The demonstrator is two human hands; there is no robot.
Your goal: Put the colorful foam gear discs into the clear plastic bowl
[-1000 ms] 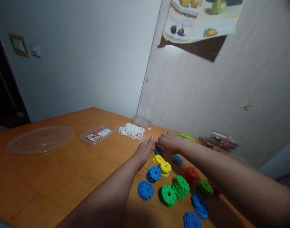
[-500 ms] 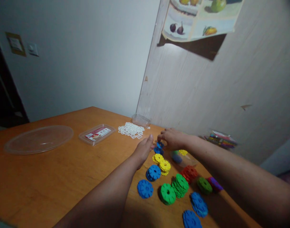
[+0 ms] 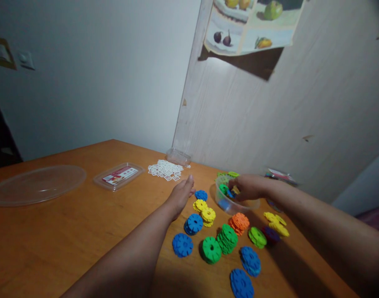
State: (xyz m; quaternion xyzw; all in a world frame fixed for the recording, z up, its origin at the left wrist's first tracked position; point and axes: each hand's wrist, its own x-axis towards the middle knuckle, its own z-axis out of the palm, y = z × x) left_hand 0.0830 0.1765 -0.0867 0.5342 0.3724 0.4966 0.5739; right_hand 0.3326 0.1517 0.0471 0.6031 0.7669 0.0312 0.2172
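My left hand (image 3: 180, 196) rests at the table beside a small stack of blue notched discs (image 3: 201, 195). Its thumb points up and its fingers are stretched out, holding nothing. My right hand (image 3: 248, 187) reaches down into a clear plastic tub (image 3: 219, 198), which holds green discs (image 3: 223, 189) and blue ones. Its fingertips are partly hidden among the pieces, so their grip does not show. In front of the tub stand stacks of yellow discs (image 3: 208, 215), blue discs (image 3: 194, 224), green discs (image 3: 228, 239) and orange discs (image 3: 239, 222).
White square pieces (image 3: 166, 170) lie piled near a clear box (image 3: 178, 157) by the wall. Left of them are a labelled plastic lid (image 3: 119, 176) and a large oval lid (image 3: 37, 184). More yellow discs (image 3: 275, 223) and blue discs (image 3: 250, 260) lie to the right.
My right hand has moved right, from the far blue discs into the tub. My left hand stays beside the blue stack. The view has shifted slightly right.
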